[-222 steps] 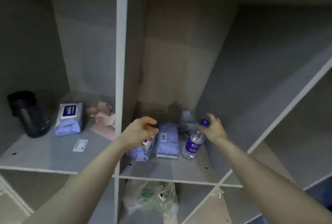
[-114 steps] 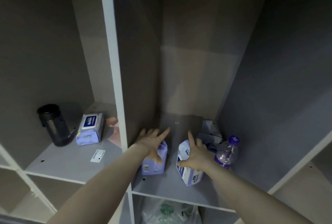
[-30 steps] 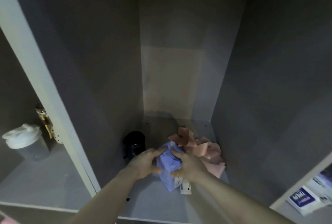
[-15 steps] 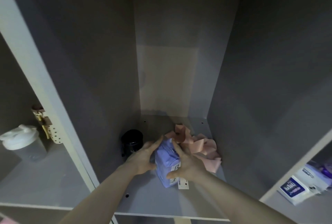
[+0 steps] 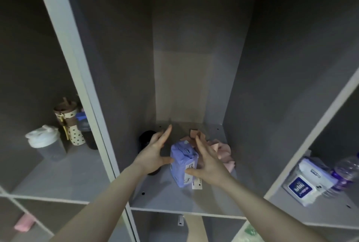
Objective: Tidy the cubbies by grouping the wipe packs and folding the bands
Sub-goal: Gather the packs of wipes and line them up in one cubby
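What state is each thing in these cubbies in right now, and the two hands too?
Purple wipe pack: standing on end, middle cubby.
Left hand: open, thumb at the pack's left side.
Right hand: open, thumb touching the pack.
Pink bands: crumpled, unfolded.
Black jar: upright, partly hidden by the left hand.
White wipe pack: lying in the right cubby.
White-lidded cup: upright, lid on.

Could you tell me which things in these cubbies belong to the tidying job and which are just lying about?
Part of the job:
- purple wipe pack, standing between the left hand and right hand
- pink bands, crumpled behind it
- white wipe pack in the right cubby

Just lying about:
- black container
- white-lidded shaker
- dotted cup
- water bottle
- small label
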A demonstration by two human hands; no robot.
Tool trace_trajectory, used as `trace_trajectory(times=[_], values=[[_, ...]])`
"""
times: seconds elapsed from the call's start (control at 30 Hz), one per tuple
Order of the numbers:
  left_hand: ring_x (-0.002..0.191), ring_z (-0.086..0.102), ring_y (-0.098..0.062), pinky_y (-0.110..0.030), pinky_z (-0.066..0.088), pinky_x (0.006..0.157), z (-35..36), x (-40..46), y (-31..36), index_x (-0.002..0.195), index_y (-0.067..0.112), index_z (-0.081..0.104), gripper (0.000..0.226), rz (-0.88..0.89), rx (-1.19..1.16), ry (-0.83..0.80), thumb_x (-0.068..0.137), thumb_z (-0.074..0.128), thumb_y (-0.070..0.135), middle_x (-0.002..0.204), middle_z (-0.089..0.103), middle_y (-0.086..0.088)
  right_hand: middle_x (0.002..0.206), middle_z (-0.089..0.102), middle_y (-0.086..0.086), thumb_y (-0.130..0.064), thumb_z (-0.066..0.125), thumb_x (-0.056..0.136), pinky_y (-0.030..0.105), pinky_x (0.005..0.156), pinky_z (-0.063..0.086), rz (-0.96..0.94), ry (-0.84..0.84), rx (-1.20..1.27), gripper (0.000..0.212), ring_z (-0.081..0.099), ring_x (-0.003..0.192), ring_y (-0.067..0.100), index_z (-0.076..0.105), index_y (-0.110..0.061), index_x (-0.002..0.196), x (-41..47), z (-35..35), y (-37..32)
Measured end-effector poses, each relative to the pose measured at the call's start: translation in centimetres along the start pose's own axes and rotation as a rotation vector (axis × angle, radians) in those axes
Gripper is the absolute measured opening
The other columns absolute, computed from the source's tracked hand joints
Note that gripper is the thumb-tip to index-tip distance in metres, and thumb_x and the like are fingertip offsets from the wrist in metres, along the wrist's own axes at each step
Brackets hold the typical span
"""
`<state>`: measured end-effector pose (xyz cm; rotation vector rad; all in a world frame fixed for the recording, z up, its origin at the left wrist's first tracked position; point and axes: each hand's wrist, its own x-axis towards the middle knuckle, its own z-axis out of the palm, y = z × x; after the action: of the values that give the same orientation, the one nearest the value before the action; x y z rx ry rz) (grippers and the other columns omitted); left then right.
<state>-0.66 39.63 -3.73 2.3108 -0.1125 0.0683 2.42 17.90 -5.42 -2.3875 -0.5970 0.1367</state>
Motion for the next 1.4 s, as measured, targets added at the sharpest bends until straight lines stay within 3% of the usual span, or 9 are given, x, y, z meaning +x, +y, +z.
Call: trace_trajectory(times=[0.3, 0.43, 0.57, 0.67, 0.77, 0.9, 1.1, 1.27, 1.4], values=[[0.110, 0.050, -0.021, -0.033, 0.044, 0.098, 0.3, -4.9, 3.8, 0.147, 0.038, -0.001, 0.111, 0.036, -0.089, 0.065, 0.074, 0.078, 0.010, 0.150, 0.019, -0.005, 0.146, 0.021, -0.015, -0.035, 0.076, 0.074, 0.020, 0.105, 0.024, 0.074, 0.048, 0.133, 0.103, 0.018, 0.135, 0.002, 0.006, -0.032, 0.149, -9.2, -2.2, -1.6], [0.116, 0.052, -0.029, -0.042, 0.044, 0.101, 2.6, -7.1, 4.4, 0.147, 0.034, -0.003, 0.113, 0.012, -0.125, 0.080, 0.072, 0.078, 0.010, 0.143, 0.030, -0.010, 0.144, 0.040, -0.001, -0.012, 0.068, 0.081, 0.012, 0.087, 0.032, 0.213, 0.152, 0.188, 0.085, 0.044, 0.130, 0.019, 0.017, -0.026, 0.148, -12.3, -3.0, -1.6], [0.093, 0.060, -0.016, -0.036, 0.047, 0.093, 4.9, -9.6, 6.7, 0.148, 0.035, 0.007, 0.104, 0.015, -0.175, 0.111, 0.074, 0.076, 0.007, 0.135, 0.037, -0.007, 0.119, 0.060, 0.006, 0.005, 0.044, 0.075, 0.024, 0.087, 0.043, 0.271, 0.210, 0.061, 0.072, 0.057, 0.112, 0.027, 0.044, -0.030, 0.138, -14.7, -4.4, -1.3], [0.103, 0.058, -0.017, -0.041, 0.044, 0.099, 6.8, -10.2, 9.2, 0.145, 0.042, 0.014, 0.100, 0.044, -0.170, 0.130, 0.074, 0.078, 0.014, 0.136, 0.039, -0.001, 0.105, 0.058, -0.001, 0.001, 0.049, 0.070, 0.028, 0.088, 0.048, 0.239, 0.224, 0.056, 0.064, 0.059, 0.104, 0.023, 0.058, -0.033, 0.124, -17.0, -6.3, 0.5], [0.119, 0.043, -0.011, -0.023, 0.033, 0.098, 8.8, -9.9, 12.9, 0.148, 0.029, 0.017, 0.098, 0.104, -0.119, 0.106, 0.073, 0.078, 0.017, 0.133, 0.038, 0.004, 0.102, 0.062, 0.001, -0.011, 0.057, 0.077, 0.030, 0.076, 0.048, 0.273, 0.459, -0.014, 0.035, 0.062, 0.090, 0.022, 0.067, -0.027, 0.106, -19.3, -10.6, 4.2], [0.115, 0.053, -0.019, -0.028, 0.037, 0.103, 12.0, -8.7, 16.4, 0.140, 0.020, 0.041, 0.081, 0.149, -0.122, 0.149, 0.069, 0.081, 0.020, 0.124, 0.048, 0.001, 0.120, 0.051, 0.007, -0.023, 0.061, 0.078, 0.036, 0.083, 0.047, 0.422, 0.769, -0.158, 0.040, 0.054, 0.109, 0.030, 0.057, -0.025, 0.117, -20.6, -19.4, 12.5], [0.098, 0.052, 0.021, -0.018, 0.048, 0.087, 18.6, -7.0, 23.9, 0.112, 0.038, 0.060, 0.053, 0.193, -0.277, 0.078, 0.065, 0.082, 0.035, 0.115, 0.054, 0.012, 0.151, 0.017, 0.011, -0.032, 0.059, 0.083, 0.048, 0.105, 0.035, 0.638, 0.454, -0.335, 0.078, 0.023, 0.134, 0.037, 0.016, -0.039, 0.147, -18.0, -29.7, 22.8], [0.106, 0.055, 0.002, -0.023, 0.047, 0.085, 24.0, -3.3, 28.2, 0.121, 0.058, 0.038, 0.069, 0.235, -0.297, 0.029, 0.059, 0.068, 0.056, 0.118, 0.045, 0.023, 0.157, 0.002, 0.011, -0.028, 0.057, 0.087, 0.050, 0.112, 0.027, 0.582, 0.229, -0.341, 0.076, 0.008, 0.143, 0.038, 0.012, -0.038, 0.148, -15.0, -32.3, 27.8], [0.115, 0.049, -0.001, -0.028, 0.046, 0.096, 25.4, -0.4, 30.4, 0.139, 0.049, 0.027, 0.081, 0.261, -0.204, 0.039, 0.076, 0.074, 0.035, 0.122, 0.034, 0.027, 0.150, 0.021, 0.017, -0.025, 0.051, 0.090, 0.039, 0.110, 0.031, 0.568, 0.077, -0.381, 0.065, 0.032, 0.136, 0.038, 0.021, -0.026, 0.148, -13.3, -32.2, 31.0]])
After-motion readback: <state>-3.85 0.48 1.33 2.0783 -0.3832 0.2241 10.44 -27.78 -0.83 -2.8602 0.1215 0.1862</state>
